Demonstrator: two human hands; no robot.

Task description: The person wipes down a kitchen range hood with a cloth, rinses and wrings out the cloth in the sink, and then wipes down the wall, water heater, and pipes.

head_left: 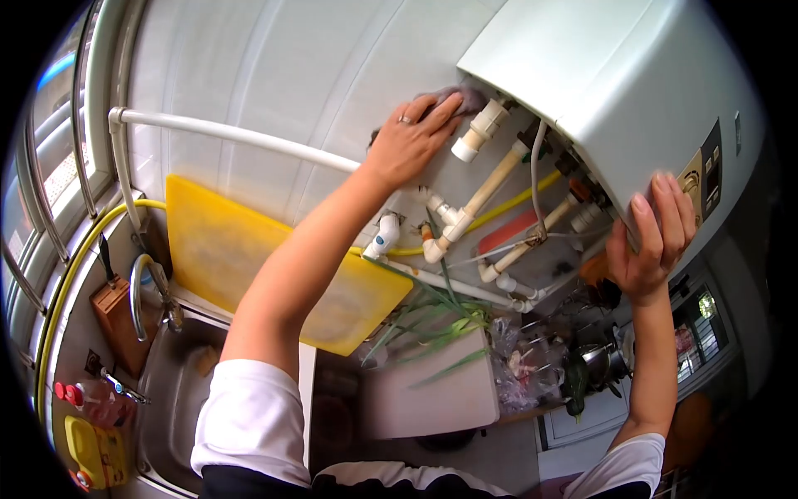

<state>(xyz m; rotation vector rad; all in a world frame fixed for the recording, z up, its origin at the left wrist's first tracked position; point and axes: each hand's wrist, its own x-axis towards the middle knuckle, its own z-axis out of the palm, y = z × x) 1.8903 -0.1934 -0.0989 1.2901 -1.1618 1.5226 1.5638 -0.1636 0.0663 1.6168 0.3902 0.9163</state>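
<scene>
My left hand (416, 137) presses a dark grey cloth (467, 101) against the white wall panel (332, 66), just left of the lower edge of a white wall-mounted heater (615, 75). A ring shows on one finger. Capped and jointed pipes (482, 187) run beneath the heater, close to this hand. My right hand (657, 237) lies with fingers spread against the heater's lower front, beside its dark control panel (711, 170). Nothing shows in its grasp.
A white rail (241, 135) crosses the wall above a yellow board (241, 249). Below are a sink (174, 399), faucet (140, 299), knife block (125, 328), green onions (453, 328), a pale board (432, 391) and plastic bags (519, 366). A window (62, 158) stands left.
</scene>
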